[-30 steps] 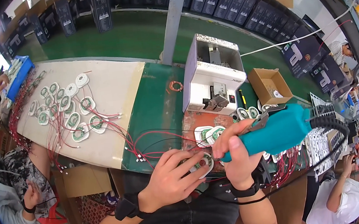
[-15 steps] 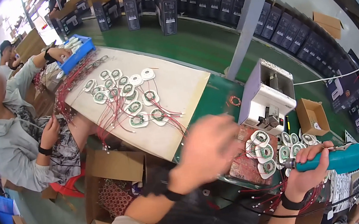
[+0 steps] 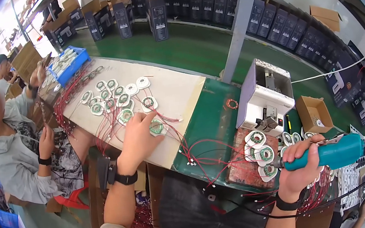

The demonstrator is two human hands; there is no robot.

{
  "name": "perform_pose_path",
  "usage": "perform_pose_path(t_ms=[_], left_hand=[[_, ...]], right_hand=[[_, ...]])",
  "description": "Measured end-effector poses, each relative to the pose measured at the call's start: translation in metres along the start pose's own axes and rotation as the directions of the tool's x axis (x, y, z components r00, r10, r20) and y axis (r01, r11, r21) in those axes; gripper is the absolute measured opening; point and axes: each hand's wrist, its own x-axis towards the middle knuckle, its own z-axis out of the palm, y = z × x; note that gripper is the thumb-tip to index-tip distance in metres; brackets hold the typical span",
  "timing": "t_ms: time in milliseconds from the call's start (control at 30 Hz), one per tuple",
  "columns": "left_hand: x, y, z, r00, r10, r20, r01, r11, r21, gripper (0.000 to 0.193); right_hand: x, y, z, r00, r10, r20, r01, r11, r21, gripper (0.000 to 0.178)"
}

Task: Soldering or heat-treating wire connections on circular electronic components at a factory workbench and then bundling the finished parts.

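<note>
One white round coil disc, green-centred with red wires, lies under left hand fingers pinched on it.

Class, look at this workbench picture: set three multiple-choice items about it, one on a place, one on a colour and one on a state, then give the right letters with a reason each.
1. Where does the left hand rest?
A. on a round coil part on the pale sheet
B. inside the small cardboard box
C. on the blue tray

2. What colour is the body of the power screwdriver?
A. red
B. teal
C. yellow

3. How is the right hand?
A. open and flat on the bench
B. closed around the screwdriver's grip
C. pinching a red wire

Answers: 1 A, its fingers lie at the coil part on the pale sheet. 2 B, the body is plainly teal. 3 B, the hand wraps the grip, tip toward the coil parts.
</note>
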Motion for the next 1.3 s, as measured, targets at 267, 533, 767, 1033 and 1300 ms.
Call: perform_pose_path(t_ms=[267,533,767,1033,1300], left_hand=[[-0.003,0.009,-0.002,0.991,0.108,0.082,-0.068,0.919,-0.389,0.035],[-0.022,0.025,0.01,0.964,0.227,-0.138,-0.256,0.933,-0.254,0.027],[-0.049,-0.02,0.008,0.919,-0.137,-0.369,0.193,0.974,0.119,0.038],[-0.048,-0.025,-0.001,0.922,-0.364,-0.129,0.299,0.884,-0.36,0.038],[-0.039,0.03,-0.031,0.829,0.056,-0.557,0.032,0.989,0.146,0.018]], right_hand=[[0.0,0.001,0.001,0.999,0.004,-0.036,-0.004,1.0,0.008,0.033],[-0.001,0.007,0.006,1.0,0.02,-0.014,-0.02,0.999,-0.038,0.029],[0.0,0.01,0.001,1.0,0.018,-0.001,-0.018,0.999,-0.05,0.023],[0.025,0.016,0.01,1.0,0.014,-0.024,-0.014,1.0,0.021,0.026],[0.074,0.048,0.024,0.985,-0.17,0.008,0.169,0.98,-0.103,0.015]])
